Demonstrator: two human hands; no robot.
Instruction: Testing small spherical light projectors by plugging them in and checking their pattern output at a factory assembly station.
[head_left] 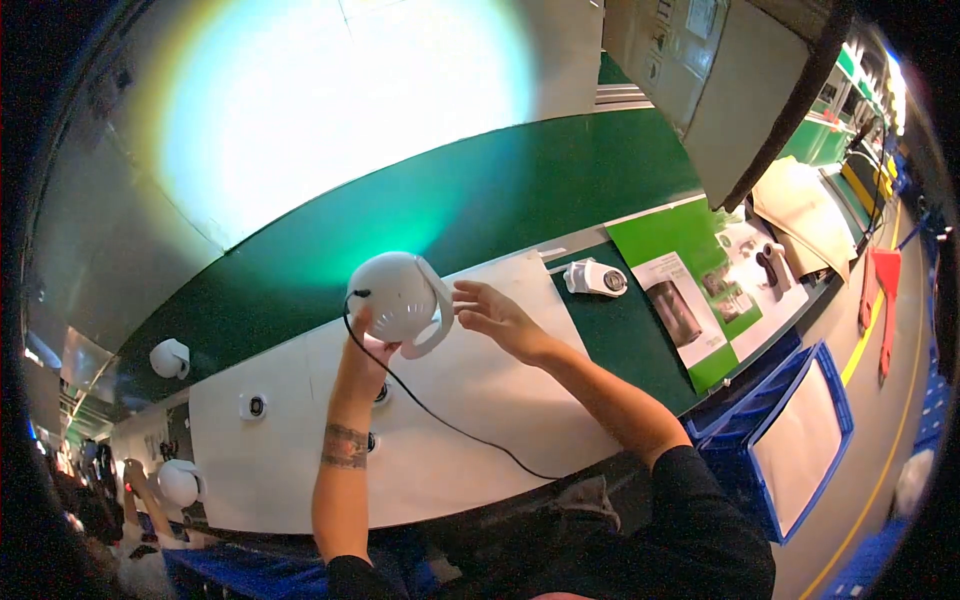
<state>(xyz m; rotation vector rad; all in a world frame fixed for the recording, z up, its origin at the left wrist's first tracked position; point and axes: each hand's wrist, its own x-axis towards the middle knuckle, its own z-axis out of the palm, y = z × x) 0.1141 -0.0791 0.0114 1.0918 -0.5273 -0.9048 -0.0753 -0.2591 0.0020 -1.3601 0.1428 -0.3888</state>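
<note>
A white, rounded projector lamp (pixel 397 298) with vent slots and a ring-shaped stand is held up over the bench, throwing a big bright circle of light (pixel 340 110) onto the grey panel beyond. My left hand (pixel 372 345) grips it from below on its left side; part of the fingers is hidden by the housing. Just right of the lamp is my right hand (pixel 498 318), fingers apart, holding nothing; I cannot tell whether the fingertips touch the stand. A black cable (pixel 440 418) plugs into the lamp's back and runs down toward my body.
Small white devices with dark round lenses (pixel 253 406) lie on the white board (pixel 290 455). Other white round units (pixel 170 358) sit leftward, near another person's arm (pixel 150 500). A white device (pixel 596 279), printed sheets (pixel 700 300) and a blue crate (pixel 790 440) are right; cardboard (pixel 770 100) overhangs.
</note>
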